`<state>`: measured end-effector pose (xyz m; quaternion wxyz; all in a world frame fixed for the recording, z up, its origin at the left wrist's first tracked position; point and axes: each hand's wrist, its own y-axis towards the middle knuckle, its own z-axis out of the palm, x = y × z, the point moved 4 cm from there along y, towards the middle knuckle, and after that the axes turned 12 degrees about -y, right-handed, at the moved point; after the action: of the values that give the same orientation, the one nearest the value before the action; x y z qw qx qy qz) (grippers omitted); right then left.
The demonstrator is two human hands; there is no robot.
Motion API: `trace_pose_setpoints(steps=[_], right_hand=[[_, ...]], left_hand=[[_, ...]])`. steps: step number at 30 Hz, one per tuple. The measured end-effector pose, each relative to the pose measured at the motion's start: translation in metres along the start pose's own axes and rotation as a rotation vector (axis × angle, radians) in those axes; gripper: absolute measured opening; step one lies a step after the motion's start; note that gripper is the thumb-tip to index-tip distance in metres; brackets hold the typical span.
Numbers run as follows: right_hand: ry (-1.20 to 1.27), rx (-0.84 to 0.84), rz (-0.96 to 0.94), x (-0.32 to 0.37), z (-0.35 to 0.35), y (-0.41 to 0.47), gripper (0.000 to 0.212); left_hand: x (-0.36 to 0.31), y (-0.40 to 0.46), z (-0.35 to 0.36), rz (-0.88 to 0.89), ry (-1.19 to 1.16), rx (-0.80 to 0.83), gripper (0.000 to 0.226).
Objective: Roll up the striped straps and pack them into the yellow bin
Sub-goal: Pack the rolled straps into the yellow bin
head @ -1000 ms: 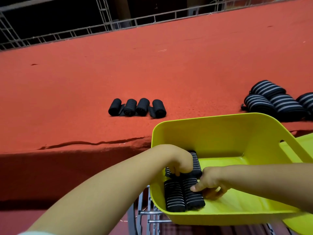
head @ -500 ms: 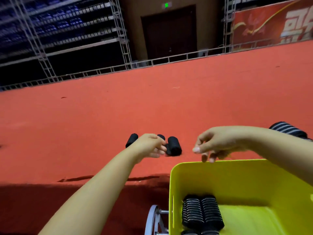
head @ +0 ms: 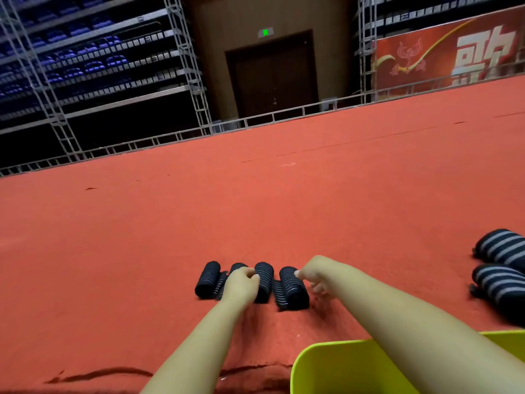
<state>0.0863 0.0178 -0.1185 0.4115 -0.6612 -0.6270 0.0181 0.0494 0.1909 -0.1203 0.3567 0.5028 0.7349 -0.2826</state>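
Striped rolls (head: 264,281) meet curled left grip (head: 241,285), right grip (head: 312,275).

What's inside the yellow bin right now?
Only the yellow bin's far rim and part of its inner wall show. The right forearm and the frame edge cover its floor, so any rolled straps inside cannot be seen.

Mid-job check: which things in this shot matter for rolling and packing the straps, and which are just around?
Job: row of four rolled straps, left hand on the second roll, right hand at the fourth, larger striped rolls, yellow bin.
Around: red carpet, metal scaffolding, dark door, red banner.
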Motion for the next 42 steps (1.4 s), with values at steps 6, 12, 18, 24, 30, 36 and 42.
trace_pose_setpoints(steps=[6,12,18,24,30,36,42], right_hand=[[0.047,0.07,0.088,-0.001,0.025,0.032,0.043],[0.089,0.121,0.038,0.002,0.032,0.037,0.029],[0.04,0.168,-0.024,0.009,0.031,0.011,0.015],[0.302,0.125,-0.106,0.011,0.001,-0.02,0.022],[0.714,0.219,-0.215,-0.025,-0.039,-0.068,0.013],[0.657,0.241,-0.35,-0.085,-0.056,-0.132,0.028],[0.556,0.206,-0.451,-0.136,-0.051,-0.153,0.032]], left_hand=[[0.013,0.025,0.01,-0.048,0.166,-0.032,0.032],[0.002,0.024,0.028,-0.11,0.279,0.099,0.051],[0.003,0.015,0.03,-0.256,-0.098,0.119,0.014],[-0.005,-0.003,0.019,-0.333,-0.568,0.214,0.008],[-0.06,-0.053,0.01,-0.254,-0.859,0.428,0.009],[-0.103,-0.122,0.015,-0.168,-0.676,0.778,0.018],[-0.12,-0.171,0.036,-0.154,-0.621,0.853,0.028]])
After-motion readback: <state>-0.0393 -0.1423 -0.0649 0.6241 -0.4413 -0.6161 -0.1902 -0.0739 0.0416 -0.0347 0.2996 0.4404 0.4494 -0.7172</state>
